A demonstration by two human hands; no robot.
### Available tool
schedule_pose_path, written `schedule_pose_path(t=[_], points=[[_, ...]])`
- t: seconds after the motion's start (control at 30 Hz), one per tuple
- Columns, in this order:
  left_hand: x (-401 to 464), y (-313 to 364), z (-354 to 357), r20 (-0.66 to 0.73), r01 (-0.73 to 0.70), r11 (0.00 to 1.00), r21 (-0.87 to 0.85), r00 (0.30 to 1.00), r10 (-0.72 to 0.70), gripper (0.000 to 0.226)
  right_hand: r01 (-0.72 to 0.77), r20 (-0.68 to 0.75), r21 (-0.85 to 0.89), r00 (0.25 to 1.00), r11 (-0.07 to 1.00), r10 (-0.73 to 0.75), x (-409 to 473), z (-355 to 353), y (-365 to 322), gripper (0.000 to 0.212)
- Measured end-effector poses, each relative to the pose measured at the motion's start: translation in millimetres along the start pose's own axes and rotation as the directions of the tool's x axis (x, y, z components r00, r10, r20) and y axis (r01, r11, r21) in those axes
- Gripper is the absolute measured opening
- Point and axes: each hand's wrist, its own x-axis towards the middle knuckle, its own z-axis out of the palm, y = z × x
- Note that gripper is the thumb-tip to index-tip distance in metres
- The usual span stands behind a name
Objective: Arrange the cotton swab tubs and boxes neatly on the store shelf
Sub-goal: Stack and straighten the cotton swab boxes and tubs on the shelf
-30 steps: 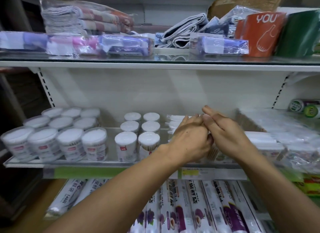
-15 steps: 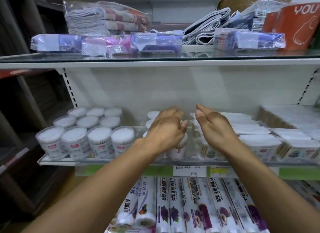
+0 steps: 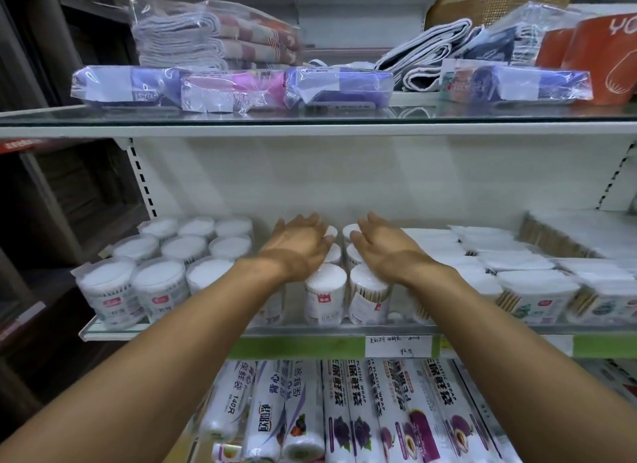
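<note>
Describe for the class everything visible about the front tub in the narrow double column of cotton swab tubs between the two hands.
The front-left tub is a clear plastic cylinder packed with white-tipped cotton swabs, bearing a white label with a small red logo. It stands upright at the glass shelf edge, beside a tub showing wooden sticks. The left hand lies against its upper left side.

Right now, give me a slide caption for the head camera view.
Both open hands, left hand and right hand, flank two rows of cotton swab tubs on the glass shelf.
</note>
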Motion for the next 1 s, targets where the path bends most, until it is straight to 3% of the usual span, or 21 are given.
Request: schedule_pose_path(t=[0.13, 0.3, 0.47, 1.0], points=[[3.3, -0.5, 5.9, 0.064, -0.049, 0.998, 0.026, 0.997, 0.047, 0.044, -0.013, 0.043, -0.102, 0.999, 0.995, 0.017, 2.9, 9.2, -1.9, 0.045], [2.7, 3.1, 5.8, 0.022, -0.081, 0.997, 0.001, 0.996, 0.081, 0.035, -0.009, -0.022, -0.087, 1.0, 0.996, 0.007, 0.4, 12.6, -5.1, 0.041], [0.1, 2.1, 4.1, 0.005, -0.087, 0.996, 0.0, 0.996, 0.087, 0.034, 0.002, -0.048, -0.125, 0.999, 0.992, -0.008, -0.9, 10.5, -6.1, 0.033], [-5.5, -5.0, -6.0, 0.013, -0.097, 0.995, 0.002, 0.995, 0.097, 0.041, -0.092, -0.134, -0.166, 0.989, 0.982, 0.07, -5.5, 4.8, -17.2, 0.039]])
